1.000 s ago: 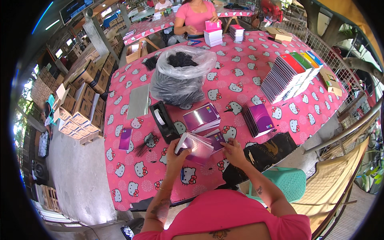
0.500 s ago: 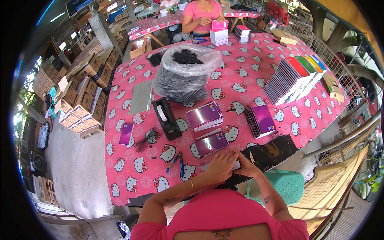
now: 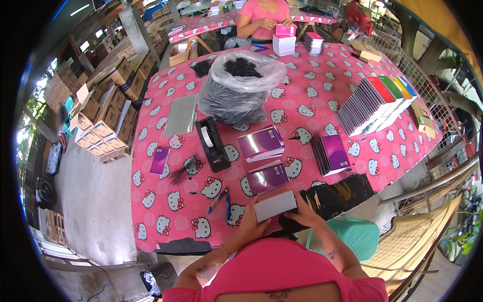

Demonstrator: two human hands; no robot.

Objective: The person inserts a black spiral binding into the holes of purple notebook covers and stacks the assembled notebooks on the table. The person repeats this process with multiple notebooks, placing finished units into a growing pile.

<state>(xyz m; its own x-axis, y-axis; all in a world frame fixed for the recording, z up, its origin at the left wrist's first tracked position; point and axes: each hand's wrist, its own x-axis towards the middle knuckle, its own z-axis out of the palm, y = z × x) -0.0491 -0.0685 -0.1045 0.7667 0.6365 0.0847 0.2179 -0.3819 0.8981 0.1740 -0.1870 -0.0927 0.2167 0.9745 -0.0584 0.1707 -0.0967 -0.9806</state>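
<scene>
A thick block of white paper sheets [image 3: 275, 206] is held upright near the table's front edge, its pale edge facing up. My left hand [image 3: 253, 222] grips its left end, and my right hand [image 3: 304, 211] closes on its right end. Just beyond it lie two small piles of purple-covered notebooks [image 3: 268, 177]. To the left of the block, blue-handled pliers [image 3: 227, 204] and a blue pen-like tool [image 3: 217, 200] rest on the cloth. A stack of purple spiral notebooks [image 3: 334, 153] sits to the right.
A black tape dispenser [image 3: 214, 146] stands left of the notebooks, behind loose black wires [image 3: 186, 170]. A large clear bag of black wire pieces [image 3: 236, 93] fills the middle. Tall spiral notebook stacks [image 3: 367, 108] stand at right. Across the table, a person in pink [image 3: 264, 22] handles notebooks.
My hands have moved apart from close together to the two ends of the paper block. The block is lifted and turned, so its pale edge now shows.
</scene>
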